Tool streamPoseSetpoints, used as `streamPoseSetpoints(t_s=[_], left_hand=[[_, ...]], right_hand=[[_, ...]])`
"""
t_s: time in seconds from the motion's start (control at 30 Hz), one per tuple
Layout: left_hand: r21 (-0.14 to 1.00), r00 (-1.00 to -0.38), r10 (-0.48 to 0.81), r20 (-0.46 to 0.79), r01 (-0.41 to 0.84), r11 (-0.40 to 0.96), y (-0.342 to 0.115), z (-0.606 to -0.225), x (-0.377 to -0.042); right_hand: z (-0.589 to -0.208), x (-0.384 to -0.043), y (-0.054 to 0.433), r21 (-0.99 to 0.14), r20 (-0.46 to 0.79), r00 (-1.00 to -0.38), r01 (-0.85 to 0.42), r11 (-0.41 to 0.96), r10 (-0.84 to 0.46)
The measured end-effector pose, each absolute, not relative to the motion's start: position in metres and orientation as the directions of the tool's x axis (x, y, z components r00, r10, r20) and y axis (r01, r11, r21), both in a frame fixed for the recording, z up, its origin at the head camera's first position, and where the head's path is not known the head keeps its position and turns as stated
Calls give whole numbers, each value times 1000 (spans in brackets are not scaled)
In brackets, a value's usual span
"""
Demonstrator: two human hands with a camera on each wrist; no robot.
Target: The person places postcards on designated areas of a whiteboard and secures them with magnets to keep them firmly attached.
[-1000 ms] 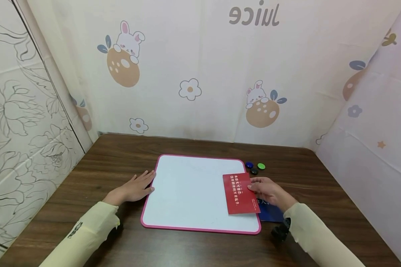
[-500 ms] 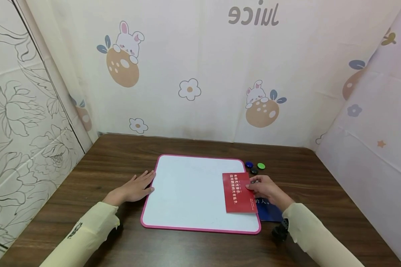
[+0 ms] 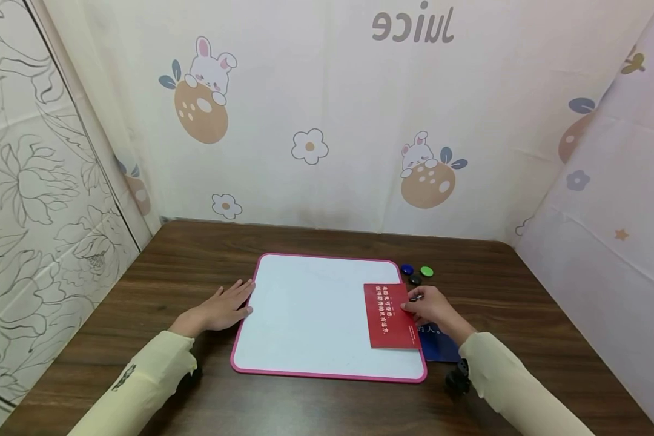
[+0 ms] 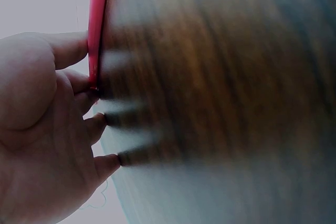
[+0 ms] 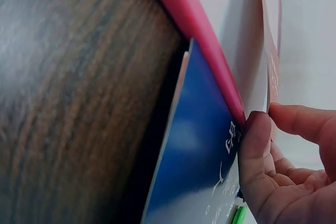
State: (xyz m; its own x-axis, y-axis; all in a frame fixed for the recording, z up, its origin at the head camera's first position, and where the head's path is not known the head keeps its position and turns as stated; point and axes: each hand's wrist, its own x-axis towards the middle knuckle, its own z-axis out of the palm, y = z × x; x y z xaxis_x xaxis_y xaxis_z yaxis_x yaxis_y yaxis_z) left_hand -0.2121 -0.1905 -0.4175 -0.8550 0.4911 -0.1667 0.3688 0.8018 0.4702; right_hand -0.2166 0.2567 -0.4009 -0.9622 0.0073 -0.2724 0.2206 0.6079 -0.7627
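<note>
A whiteboard (image 3: 305,315) with a pink rim lies flat on the wooden table. My left hand (image 3: 223,307) rests at its left edge, fingers extended; in the left wrist view the thumb and a finger touch the pink rim (image 4: 96,30). Between thumb and fingers, my right hand (image 3: 433,309) pinches the right edge of a red card (image 3: 384,321) printed with white characters. That card is over the board's right part, its near side slightly raised. Under the right hand, a blue card (image 3: 438,346) with white writing lies beside the board, partly hidden; the right wrist view shows this blue card (image 5: 194,140) close up.
Beyond the right hand, by the board's upper right corner, sit a blue magnet-like disc (image 3: 407,269), a green one (image 3: 427,271) and a black one (image 3: 415,280). A printed curtain (image 3: 310,181) hangs behind the wooden table (image 3: 327,402).
The red card and right hand have shifted slightly left and settled a little straighter, baring more of the blue card. My left hand stays in place.
</note>
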Motion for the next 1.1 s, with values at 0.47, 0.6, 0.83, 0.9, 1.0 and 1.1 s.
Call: streamPoseSetpoints(t_s=[0.47, 0.6, 0.83, 0.9, 1.0, 1.1], left_hand=[[473, -859, 482, -173, 357, 806, -190, -417, -213], [470, -858, 484, -171, 361, 805, -189, -417, -213], [465, -857, 487, -169, 366, 806, -190, -418, -213], [465, -856, 488, -169, 367, 806, -190, -418, -214], [467, -856, 489, -169, 367, 804, -191, -418, -214], [463, -855, 490, -169, 370, 805, -191, -418, -214]], right_hand=[[-401, -219, 251, -713, -221, -975, 139, 687, -32], [-399, -219, 249, -696, -212, -977, 123, 708, -38], [-400, -221, 244, -656, -216, -976, 134, 742, -15], [-400, -221, 244, -646, -211, -977, 127, 753, -17], [-400, -221, 243, -632, -207, -978, 120, 766, -17], [-401, -221, 243, -619, -203, -979, 115, 777, -17]])
